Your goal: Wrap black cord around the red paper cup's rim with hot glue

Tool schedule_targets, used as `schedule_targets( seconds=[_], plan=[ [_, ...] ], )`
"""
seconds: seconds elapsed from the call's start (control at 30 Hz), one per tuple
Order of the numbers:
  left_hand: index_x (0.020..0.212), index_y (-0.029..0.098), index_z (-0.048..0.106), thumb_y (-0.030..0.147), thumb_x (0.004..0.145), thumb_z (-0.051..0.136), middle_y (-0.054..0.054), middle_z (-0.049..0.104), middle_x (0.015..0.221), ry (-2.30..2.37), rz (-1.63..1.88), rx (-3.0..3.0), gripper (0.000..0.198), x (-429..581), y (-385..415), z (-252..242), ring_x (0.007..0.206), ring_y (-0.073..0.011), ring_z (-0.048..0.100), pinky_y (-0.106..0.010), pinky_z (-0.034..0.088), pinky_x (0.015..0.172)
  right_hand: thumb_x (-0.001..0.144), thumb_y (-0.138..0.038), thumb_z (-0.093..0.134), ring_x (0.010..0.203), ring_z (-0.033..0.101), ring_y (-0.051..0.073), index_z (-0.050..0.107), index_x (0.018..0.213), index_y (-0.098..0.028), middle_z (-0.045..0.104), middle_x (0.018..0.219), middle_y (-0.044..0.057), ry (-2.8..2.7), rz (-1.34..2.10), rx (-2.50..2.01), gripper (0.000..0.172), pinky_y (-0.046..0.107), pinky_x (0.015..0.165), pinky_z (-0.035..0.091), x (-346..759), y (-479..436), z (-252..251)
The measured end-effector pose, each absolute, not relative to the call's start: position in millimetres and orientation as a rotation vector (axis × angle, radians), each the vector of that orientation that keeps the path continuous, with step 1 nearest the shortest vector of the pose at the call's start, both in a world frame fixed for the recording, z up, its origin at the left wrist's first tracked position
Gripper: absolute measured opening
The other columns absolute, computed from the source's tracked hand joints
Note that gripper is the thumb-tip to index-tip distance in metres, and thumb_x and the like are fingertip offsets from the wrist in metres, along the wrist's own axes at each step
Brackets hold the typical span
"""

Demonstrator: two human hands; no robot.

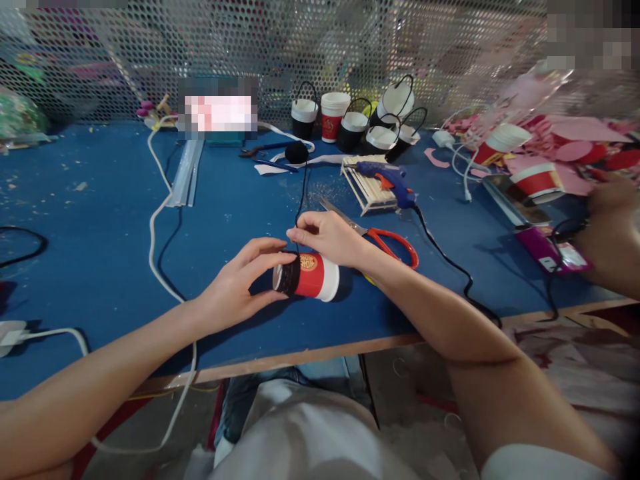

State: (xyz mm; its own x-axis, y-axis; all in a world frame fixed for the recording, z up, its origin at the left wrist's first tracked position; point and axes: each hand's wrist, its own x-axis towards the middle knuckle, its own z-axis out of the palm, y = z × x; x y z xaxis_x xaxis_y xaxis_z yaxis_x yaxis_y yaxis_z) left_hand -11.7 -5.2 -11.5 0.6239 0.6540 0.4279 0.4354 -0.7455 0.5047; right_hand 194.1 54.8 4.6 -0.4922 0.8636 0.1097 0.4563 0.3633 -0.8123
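A red and white paper cup [315, 283] lies on its side, black yarn [289, 275] wound around one end. My left hand [240, 283] grips that wrapped end between thumb and fingers. Just above the cup, my right hand [333, 237] pinches the strand, fingers closed. The strand runs from the cup up to a black yarn ball [297, 152] farther back on the table. Scissors with red handles [395, 245] lie partly behind my right hand and forearm.
A blue glue gun [390, 179] rests on a small wooden rack [367, 193]. Several black-wrapped cups [353, 133] with handles stand by the mesh wall [320, 47]. A white cable [153, 233] crosses the left side. At the right are pink scraps [575, 150] and another person's hand [613, 213].
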Motion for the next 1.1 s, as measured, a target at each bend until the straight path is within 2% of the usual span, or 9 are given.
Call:
schedule_targets(
  seconds=[0.2,0.37,0.5,0.73,0.83,0.9,0.97,1.03,1.1],
  plan=[
    [0.123,0.02,0.049,0.034,0.08,0.066,-0.013,0.053,0.124,0.858,0.805,2.423,0.048,-13,-3,-10,0.115,-0.0258,0.054,-0.041,0.049,0.096,0.082,-0.043,0.056,0.056,0.039,0.008,0.048,0.063,-0.017,0.047,0.058,-0.004,-2.136,0.975,-1.178,0.033,0.025,0.056,0.029,192,54,5],
    [0.124,0.02,0.049,0.029,0.084,0.061,-0.012,0.052,0.125,0.847,0.826,2.211,0.043,-11,-5,-12,0.11,-0.0214,0.057,-0.032,0.056,0.086,0.082,-0.04,0.056,0.056,0.04,0.008,0.049,0.063,-0.017,0.048,0.059,-0.004,-2.168,0.931,-1.214,0.031,0.025,0.057,0.028,191,50,9],
    [0.13,0.02,0.044,0.025,0.084,0.062,-0.012,0.05,0.128,0.821,0.849,2.258,0.05,-10,-6,-14,0.117,-0.0214,0.053,-0.033,0.053,0.093,0.083,-0.038,0.055,0.058,0.043,0.009,0.05,0.064,-0.017,0.051,0.06,-0.003,-2.206,0.92,-1.211,0.029,0.026,0.058,0.029,192,49,13],
    [0.126,0.019,0.048,0.027,0.085,0.061,-0.013,0.052,0.129,0.835,0.88,2.345,0.044,-11,-1,-16,0.12,-0.0229,0.051,-0.039,0.048,0.098,0.083,-0.041,0.055,0.058,0.045,0.01,0.052,0.064,-0.016,0.053,0.061,-0.002,-2.236,0.852,-1.26,0.032,0.025,0.057,0.031,193,54,12],
    [0.127,0.019,0.048,0.031,0.085,0.06,-0.014,0.052,0.129,0.859,0.846,2.374,0.045,-12,2,-13,0.12,-0.0235,0.052,-0.04,0.047,0.099,0.085,-0.044,0.053,0.058,0.048,0.01,0.056,0.065,-0.016,0.058,0.063,0.0,-2.271,0.799,-1.31,0.034,0.025,0.058,0.032,191,56,10],
    [0.127,0.019,0.049,0.037,0.083,0.061,-0.014,0.05,0.131,0.899,0.767,2.409,0.048,-16,5,-8,0.12,-0.0249,0.051,-0.041,0.047,0.098,0.089,-0.047,0.046,0.06,0.051,0.012,0.057,0.063,-0.016,0.061,0.065,0.004,-2.32,0.693,-1.393,0.042,0.026,0.058,0.032,193,57,13],
    [0.125,0.02,0.052,0.048,0.076,0.067,-0.014,0.047,0.135,0.989,0.682,2.435,0.058,-23,12,1,0.121,-0.0283,0.049,-0.041,0.049,0.094,0.092,-0.049,0.039,0.062,0.054,0.014,0.059,0.062,-0.016,0.064,0.067,0.007,-2.344,0.564,-1.486,0.048,0.027,0.059,0.033,198,57,20],
    [0.124,0.02,0.053,0.053,0.076,0.063,-0.012,0.054,0.128,1.095,0.579,2.381,0.059,-34,23,12,0.11,-0.0254,0.058,-0.037,0.052,0.088,0.092,-0.049,0.037,0.064,0.056,0.015,0.061,0.064,-0.016,0.066,0.069,0.008,-2.328,0.498,-1.561,0.05,0.028,0.061,0.035,209,57,30],
    [0.118,0.019,0.058,0.054,0.083,0.053,-0.01,0.065,0.111,1.356,0.498,2.332,0.05,-48,40,21,0.092,-0.0226,0.064,-0.035,0.053,0.078,0.092,-0.047,0.038,0.066,0.059,0.016,0.065,0.07,-0.015,0.067,0.071,0.008,-2.273,0.453,-1.628,0.047,0.028,0.063,0.038,225,59,42]
  ],
)
